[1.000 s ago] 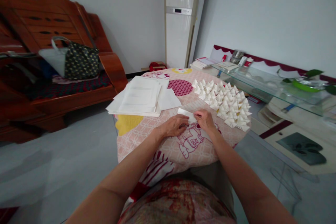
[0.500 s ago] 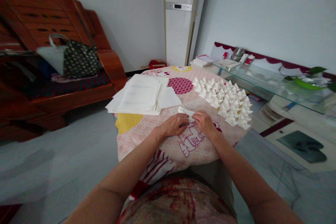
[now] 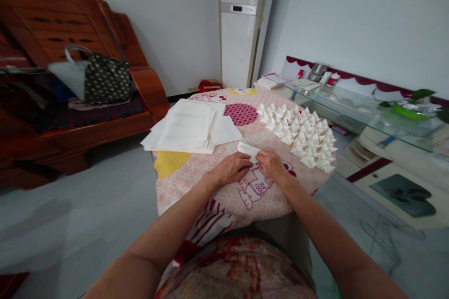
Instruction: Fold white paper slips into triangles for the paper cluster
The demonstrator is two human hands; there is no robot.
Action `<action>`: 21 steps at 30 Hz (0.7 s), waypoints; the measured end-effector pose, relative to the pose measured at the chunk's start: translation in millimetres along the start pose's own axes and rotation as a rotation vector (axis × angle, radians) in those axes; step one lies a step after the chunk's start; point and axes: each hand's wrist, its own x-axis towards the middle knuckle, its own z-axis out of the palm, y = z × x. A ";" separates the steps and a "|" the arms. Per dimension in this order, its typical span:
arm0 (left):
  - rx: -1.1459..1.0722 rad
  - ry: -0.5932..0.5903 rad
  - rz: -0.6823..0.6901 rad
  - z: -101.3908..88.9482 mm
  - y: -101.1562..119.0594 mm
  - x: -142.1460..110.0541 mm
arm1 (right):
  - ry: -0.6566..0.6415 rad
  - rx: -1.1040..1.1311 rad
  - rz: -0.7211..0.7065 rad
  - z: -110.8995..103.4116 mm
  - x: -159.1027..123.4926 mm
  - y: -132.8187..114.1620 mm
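A small folded sheet of white paper [image 3: 248, 149] lies on the cloth-covered table between my hands, with some print near its left end. My left hand [image 3: 234, 168] has its fingers curled on the near-left edge of the paper. At the right end, my right hand [image 3: 271, 163] pinches it with bent fingers. To the right stand rows of folded white paper boats [image 3: 301, 135], several in close lines. On the left side rests a stack of white paper sheets [image 3: 187, 124], somewhat fanned out.
The pink patterned tablecloth [image 3: 206, 187] hangs over the table's near edge. A glass-topped cabinet [image 3: 365, 112] with a plant runs along the right. At left is a wooden bench [image 3: 147, 88] with a dotted bag [image 3: 107, 77]. A tall white cabinet-like unit [image 3: 238, 42] stands behind.
My fingers have shifted slightly on the folded paper, and more of its printed left part shows. The paper boats and the stack have not moved.
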 end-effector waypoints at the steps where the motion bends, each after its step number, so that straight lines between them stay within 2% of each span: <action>1: -0.002 -0.008 -0.006 -0.3 1.0 0.0 | -0.011 -0.016 -0.006 0.3 -0.1 -0.3; 4: -0.016 -0.010 -0.030 -1.9 5.0 0.2 | -0.041 -0.056 -0.022 0.7 -0.4 -1.3; 10: 0.002 0.071 -0.069 0.8 6.7 0.2 | -0.071 -0.083 -0.035 2.1 -0.1 -1.8; 16: 0.161 -0.018 -0.098 8.3 6.0 9.6 | -0.064 -0.036 -0.031 1.7 -0.8 2.3; 21: 0.256 -0.060 -0.106 6.7 11.2 13.9 | 0.033 0.126 -0.010 -3.3 -9.0 4.0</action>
